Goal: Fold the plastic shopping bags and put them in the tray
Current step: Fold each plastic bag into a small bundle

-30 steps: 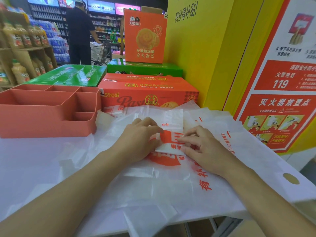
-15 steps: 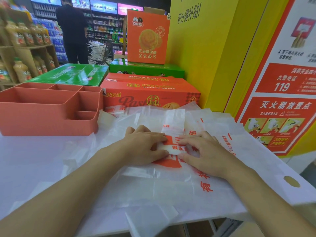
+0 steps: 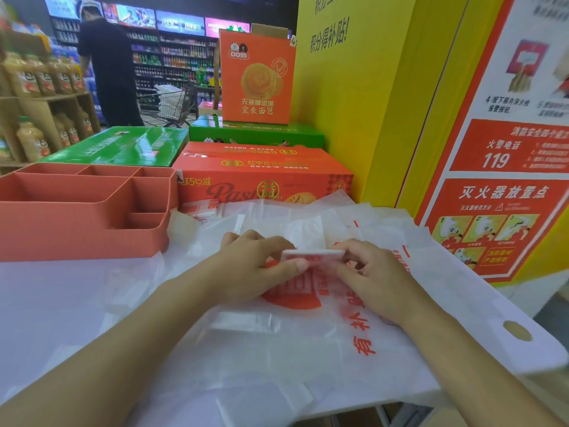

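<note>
Two grips on one bag [image 3: 312,255]: your left hand [image 3: 255,266] and right hand [image 3: 378,282] pinch its ends over the pile [image 3: 338,349], with the tray [image 3: 77,229] at left. Light, slick film — likely to spring open; hold the folded edges.

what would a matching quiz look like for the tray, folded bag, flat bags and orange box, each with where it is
Things:
1 tray
2 folded bag
3 flat bags
4 orange box

Places:
a pinched between left hand and right hand
b spread out under both hands
c left of both hands
d behind the bags, by the yellow wall

Pairs: 1-c, 2-a, 3-b, 4-d
</note>
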`<act>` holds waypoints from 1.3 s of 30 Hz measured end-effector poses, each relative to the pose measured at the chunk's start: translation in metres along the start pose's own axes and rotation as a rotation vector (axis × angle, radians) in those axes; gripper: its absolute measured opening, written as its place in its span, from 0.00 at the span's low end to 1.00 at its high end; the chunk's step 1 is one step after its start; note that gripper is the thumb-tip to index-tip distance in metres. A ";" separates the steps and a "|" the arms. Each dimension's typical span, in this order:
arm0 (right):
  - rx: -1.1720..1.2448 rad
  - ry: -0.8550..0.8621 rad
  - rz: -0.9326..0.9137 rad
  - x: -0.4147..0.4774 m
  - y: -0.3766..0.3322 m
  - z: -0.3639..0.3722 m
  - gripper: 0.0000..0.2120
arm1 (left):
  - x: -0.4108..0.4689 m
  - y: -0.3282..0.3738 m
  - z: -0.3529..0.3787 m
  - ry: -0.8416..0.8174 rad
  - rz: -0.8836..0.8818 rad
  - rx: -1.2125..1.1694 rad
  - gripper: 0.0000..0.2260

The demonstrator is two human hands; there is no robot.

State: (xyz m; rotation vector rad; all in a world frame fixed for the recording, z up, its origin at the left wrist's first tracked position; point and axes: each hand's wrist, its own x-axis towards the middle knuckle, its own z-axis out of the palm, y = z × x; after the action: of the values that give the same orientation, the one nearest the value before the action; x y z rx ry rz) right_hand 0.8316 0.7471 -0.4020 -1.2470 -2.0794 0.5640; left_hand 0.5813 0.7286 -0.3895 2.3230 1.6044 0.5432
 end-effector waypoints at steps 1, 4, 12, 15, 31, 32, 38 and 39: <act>0.055 0.016 0.013 0.000 -0.002 -0.001 0.01 | 0.000 0.000 -0.002 -0.003 0.003 0.006 0.27; 0.162 0.017 0.047 -0.002 -0.005 -0.001 0.03 | 0.000 0.001 -0.003 0.035 -0.002 -0.023 0.14; 0.156 -0.025 0.093 -0.002 -0.007 0.000 0.10 | 0.002 0.005 -0.001 0.076 -0.142 -0.197 0.08; 0.047 -0.028 0.070 -0.001 -0.007 0.001 0.17 | 0.003 0.006 0.001 0.082 -0.171 -0.160 0.09; -0.365 -0.165 -0.135 0.005 0.002 0.007 0.17 | 0.009 0.003 0.020 0.064 -0.014 0.291 0.26; -0.382 -0.182 -0.118 0.005 0.001 0.007 0.17 | 0.009 0.003 0.021 0.027 -0.027 0.286 0.28; -0.352 -0.215 -0.082 0.002 -0.001 0.007 0.21 | 0.007 0.002 0.019 -0.043 -0.025 0.309 0.31; -0.351 -0.216 -0.080 0.003 -0.001 0.007 0.22 | 0.006 0.003 0.019 -0.038 -0.015 0.300 0.31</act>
State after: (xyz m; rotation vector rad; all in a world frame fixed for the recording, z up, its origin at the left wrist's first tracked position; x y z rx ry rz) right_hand 0.8253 0.7488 -0.4054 -1.3338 -2.4780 0.3164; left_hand 0.5943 0.7335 -0.4043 2.5101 1.7900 0.2678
